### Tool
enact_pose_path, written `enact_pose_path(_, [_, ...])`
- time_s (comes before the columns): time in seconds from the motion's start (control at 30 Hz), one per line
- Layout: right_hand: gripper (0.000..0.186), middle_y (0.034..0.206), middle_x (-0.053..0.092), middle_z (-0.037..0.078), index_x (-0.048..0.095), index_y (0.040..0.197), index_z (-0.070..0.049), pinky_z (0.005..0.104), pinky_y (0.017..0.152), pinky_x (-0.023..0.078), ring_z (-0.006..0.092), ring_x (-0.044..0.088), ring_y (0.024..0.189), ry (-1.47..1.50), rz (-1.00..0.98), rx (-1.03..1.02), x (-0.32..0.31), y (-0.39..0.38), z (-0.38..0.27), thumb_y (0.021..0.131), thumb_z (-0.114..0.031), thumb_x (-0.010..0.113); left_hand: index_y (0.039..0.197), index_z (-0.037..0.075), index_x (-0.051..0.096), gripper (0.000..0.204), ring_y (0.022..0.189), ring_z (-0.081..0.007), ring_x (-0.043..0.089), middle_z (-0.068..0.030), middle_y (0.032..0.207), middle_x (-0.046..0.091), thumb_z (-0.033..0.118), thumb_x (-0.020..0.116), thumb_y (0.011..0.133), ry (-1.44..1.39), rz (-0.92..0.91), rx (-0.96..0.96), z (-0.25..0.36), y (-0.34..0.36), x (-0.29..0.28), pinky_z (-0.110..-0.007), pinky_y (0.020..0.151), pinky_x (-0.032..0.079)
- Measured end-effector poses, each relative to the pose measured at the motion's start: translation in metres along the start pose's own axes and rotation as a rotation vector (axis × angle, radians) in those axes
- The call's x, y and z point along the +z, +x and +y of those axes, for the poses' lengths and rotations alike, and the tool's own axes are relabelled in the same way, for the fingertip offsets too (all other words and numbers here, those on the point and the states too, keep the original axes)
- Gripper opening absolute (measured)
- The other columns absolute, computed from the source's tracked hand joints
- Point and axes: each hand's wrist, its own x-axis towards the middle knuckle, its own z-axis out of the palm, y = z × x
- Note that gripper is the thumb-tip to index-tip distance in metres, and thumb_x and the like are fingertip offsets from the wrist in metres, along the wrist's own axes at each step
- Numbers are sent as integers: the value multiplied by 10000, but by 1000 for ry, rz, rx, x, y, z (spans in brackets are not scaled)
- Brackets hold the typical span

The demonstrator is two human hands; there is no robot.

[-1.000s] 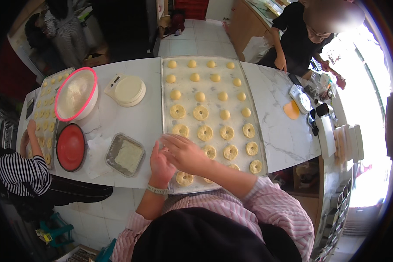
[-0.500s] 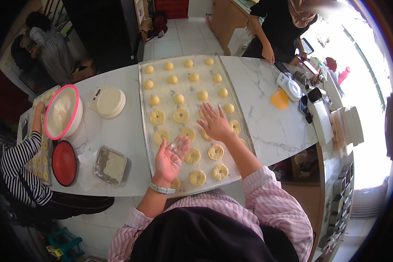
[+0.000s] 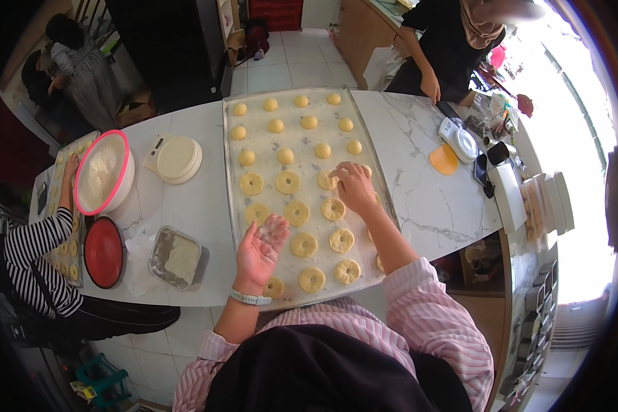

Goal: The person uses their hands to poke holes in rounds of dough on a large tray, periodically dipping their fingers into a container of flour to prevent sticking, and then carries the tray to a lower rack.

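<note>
A large metal baking tray (image 3: 258,113) lies before me, with round dough balls (image 3: 309,122) in its far rows and flattened dough rings (image 3: 288,182) in its nearer rows. My right hand (image 3: 356,189) is over the tray's right side, palm down, fingers bent and apart. Its thumb side is beside a flattened dough piece (image 3: 326,180), which it partly covers; whether the fingertips touch dough is hidden. Palm up above the near left rings, my left hand (image 3: 262,250) is open and holds nothing. White flour dusts its palm and fingers.
Left of the tray are a white kitchen scale (image 3: 175,159), a flour container (image 3: 178,257), a red bowl (image 3: 104,253) and a pink-rimmed bowl (image 3: 125,178). A person in striped sleeves (image 3: 31,240) reaches to another tray. Rightward lie an orange scraper (image 3: 443,159) and another scale (image 3: 465,143).
My right hand has gone from flat with outstretched fingers to bent fingers, and has moved slightly right. The dough piece beneath it shows more now. My left hand stays palm up.
</note>
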Motion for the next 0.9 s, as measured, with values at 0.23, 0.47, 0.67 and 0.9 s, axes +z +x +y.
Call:
enact_pose_path(0.23, [180, 1236, 439, 8, 645, 957, -187, 470, 981, 267, 210, 346, 1212, -230, -57, -13, -4, -1, -15, 818, -174, 531, 1207, -70, 448, 415, 1106, -287, 538, -201, 1152, 559, 254, 415, 948, 15, -15, -23, -1, 2, -9, -389, 1000, 415])
enact_pose_path(0.47, [248, 1299, 363, 48, 603, 1009, -90, 535, 961, 246, 239, 313, 1235, -235, -50, -27, 13, -6, -13, 855, -273, 537, 1137, -65, 511, 368, 1008, -276, 588, -175, 1052, 610, 237, 439, 939, 138, -10, -70, -12, 13, -3, -372, 925, 468])
enact_pose_path(0.67, [319, 1251, 360, 99, 538, 1071, -64, 474, 965, 264, 265, 326, 1208, 152, -217, 58, 7, -12, -40, 820, -257, 578, 1051, -48, 551, 333, 926, -219, 608, -119, 946, 625, 249, 555, 902, 498, 38, -15, -35, 33, 15, -324, 869, 486])
enact_pose_path(0.9, [289, 1258, 374, 102, 546, 1033, -70, 461, 976, 251, 300, 326, 1214, -23, 70, -109, -11, -78, -109, 805, -238, 605, 925, 9, 604, 235, 773, -110, 564, -30, 834, 598, 239, 605, 879, 602, 55, 155, -58, 27, 10, -263, 774, 461])
